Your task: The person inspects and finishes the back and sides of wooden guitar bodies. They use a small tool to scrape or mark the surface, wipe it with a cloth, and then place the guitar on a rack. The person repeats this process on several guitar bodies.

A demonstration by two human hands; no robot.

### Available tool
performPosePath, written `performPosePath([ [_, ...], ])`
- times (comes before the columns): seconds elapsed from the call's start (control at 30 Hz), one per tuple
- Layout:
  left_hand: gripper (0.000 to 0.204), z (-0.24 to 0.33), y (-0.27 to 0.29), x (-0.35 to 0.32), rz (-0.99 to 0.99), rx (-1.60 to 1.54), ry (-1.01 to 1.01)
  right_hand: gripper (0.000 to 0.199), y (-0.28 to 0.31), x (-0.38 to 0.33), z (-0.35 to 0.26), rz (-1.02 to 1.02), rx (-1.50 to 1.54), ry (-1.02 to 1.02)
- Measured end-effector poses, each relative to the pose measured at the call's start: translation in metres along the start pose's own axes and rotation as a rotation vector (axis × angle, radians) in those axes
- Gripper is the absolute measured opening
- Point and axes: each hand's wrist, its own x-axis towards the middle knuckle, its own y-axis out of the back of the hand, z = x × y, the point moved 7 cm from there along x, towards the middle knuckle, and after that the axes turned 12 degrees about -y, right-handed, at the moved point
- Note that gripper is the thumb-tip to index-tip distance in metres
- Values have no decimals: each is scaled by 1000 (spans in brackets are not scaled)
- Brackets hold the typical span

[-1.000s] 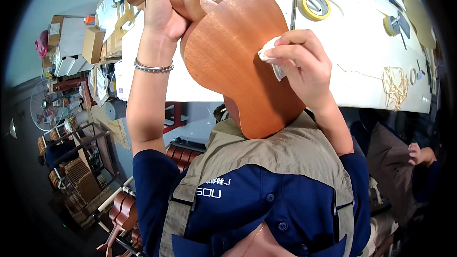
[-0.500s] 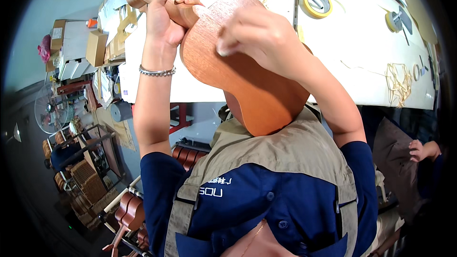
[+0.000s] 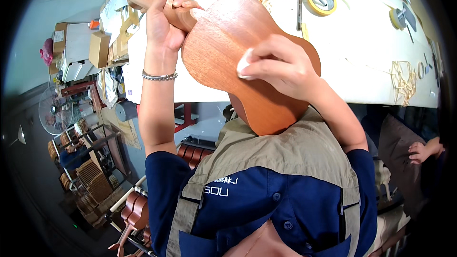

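An unstrung wooden ukulele (image 3: pixel 214 47) lies back side up, its lower end against my apron and its neck pointing to the far left. My left hand (image 3: pixel 164 26) wraps round the neck close to the heel, thumb stretched along one side and fingertips showing on the other. Pinched in my right hand (image 3: pixel 283 64) is a small white pad (image 3: pixel 244 64), which rests against the middle of the ukulele's back. Whether the pad is cloth or some other material, I cannot tell.
Beyond the ukulele, the white table (image 3: pixel 362 47) holds a yellow tape roll (image 3: pixel 321 1), a dark thin tool (image 3: pixel 299 12) and a tangle of pale strips (image 3: pixel 403 83). Cardboard boxes (image 3: pixel 98 50) stand at the left. Another person's hand (image 3: pixel 419 153) shows at the right.
My right hand has moved with the white pad from the upper part of the ukulele's back toward its middle, nearer me and rightward. My left hand keeps its hold on the neck.
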Motion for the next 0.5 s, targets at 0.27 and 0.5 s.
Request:
performPosePath([
  [0.27,36,4,-21,2,-37,4,14,8,-11,64,8,249,-26,44],
  [0.5,36,2,-1,-1,11,-20,13,9,-6,51,26,143,-23,-97],
])
